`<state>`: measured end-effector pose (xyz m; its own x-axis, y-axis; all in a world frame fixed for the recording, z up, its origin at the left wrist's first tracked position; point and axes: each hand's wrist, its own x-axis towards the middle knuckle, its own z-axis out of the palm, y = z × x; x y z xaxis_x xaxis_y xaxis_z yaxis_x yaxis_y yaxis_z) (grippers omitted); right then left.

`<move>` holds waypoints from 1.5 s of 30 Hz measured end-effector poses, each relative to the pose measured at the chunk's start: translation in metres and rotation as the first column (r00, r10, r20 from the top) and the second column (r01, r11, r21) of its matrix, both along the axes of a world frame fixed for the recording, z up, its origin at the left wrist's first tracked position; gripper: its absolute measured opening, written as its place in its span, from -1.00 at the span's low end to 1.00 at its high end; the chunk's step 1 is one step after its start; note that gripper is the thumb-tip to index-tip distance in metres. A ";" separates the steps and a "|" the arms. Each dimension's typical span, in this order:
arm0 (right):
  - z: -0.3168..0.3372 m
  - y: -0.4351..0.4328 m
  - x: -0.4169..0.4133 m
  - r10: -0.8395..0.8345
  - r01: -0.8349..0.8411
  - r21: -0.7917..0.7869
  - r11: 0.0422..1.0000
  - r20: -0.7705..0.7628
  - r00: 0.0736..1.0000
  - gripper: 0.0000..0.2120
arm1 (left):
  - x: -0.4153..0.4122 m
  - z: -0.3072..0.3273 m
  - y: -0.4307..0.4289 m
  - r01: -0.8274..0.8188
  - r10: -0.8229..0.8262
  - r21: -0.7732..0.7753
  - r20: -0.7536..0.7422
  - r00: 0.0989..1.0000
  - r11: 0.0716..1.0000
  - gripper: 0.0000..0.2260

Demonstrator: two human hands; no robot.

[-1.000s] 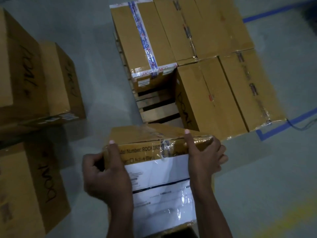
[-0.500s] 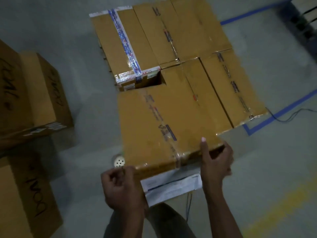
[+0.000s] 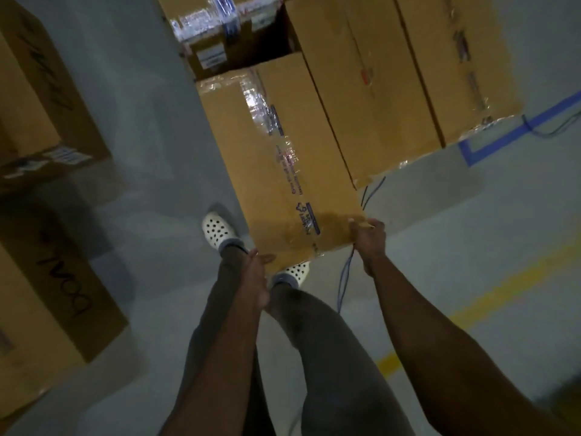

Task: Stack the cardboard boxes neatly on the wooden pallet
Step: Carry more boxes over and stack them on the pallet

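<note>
The box (image 3: 283, 158) had come down since half a second earlier. Then it was held tilted above the gap, with its white label showing. Now it lay flat in that gap, its top level with the neighbour (image 3: 361, 89) on its right and touching it along the long edge. Its far end sat just short of the taped box (image 3: 213, 23), and the pallet under them was hidden.

The right hand (image 3: 369, 243) clamped the near right corner, thumb on top and fingers below. The left hand (image 3: 256, 278) had slid to the near left corner and lay against the edge; its fingers were blurred, so its grip could not be told.

The view had dipped too, so legs and two white shoes (image 3: 217, 231) now showed, one half under the box's near end. A thin blue cable (image 3: 345, 272) hung by the right wrist. The floor boxes (image 3: 41, 89) on the left stayed put, well apart from the stack.
</note>
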<state>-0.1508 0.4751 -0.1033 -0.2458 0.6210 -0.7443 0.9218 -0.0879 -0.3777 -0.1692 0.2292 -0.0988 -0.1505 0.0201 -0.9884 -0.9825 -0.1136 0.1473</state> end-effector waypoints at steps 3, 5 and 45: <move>0.006 0.000 0.007 0.017 -0.021 -0.068 0.997 -0.053 0.998 -0.40 | -0.018 0.016 -0.002 -0.022 0.022 0.007 -0.013 1.000 1.000 -0.54; 0.012 -0.004 0.005 0.093 -0.099 -0.075 0.992 -0.073 0.993 -0.42 | -0.031 0.015 -0.008 -0.022 0.022 0.003 -0.048 0.999 1.000 -0.51; -0.069 -0.044 -0.283 0.420 -0.528 0.174 0.831 0.425 0.802 -0.02 | -0.294 -0.053 -0.057 0.067 -0.076 -0.104 -0.094 0.993 0.992 -0.63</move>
<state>-0.4343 0.4314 -0.1725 -0.3168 0.6838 -0.6573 0.8911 0.4519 0.0406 -0.4628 0.1721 -0.1517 -0.2485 -0.0643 -0.9665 -0.9679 -0.0234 0.2504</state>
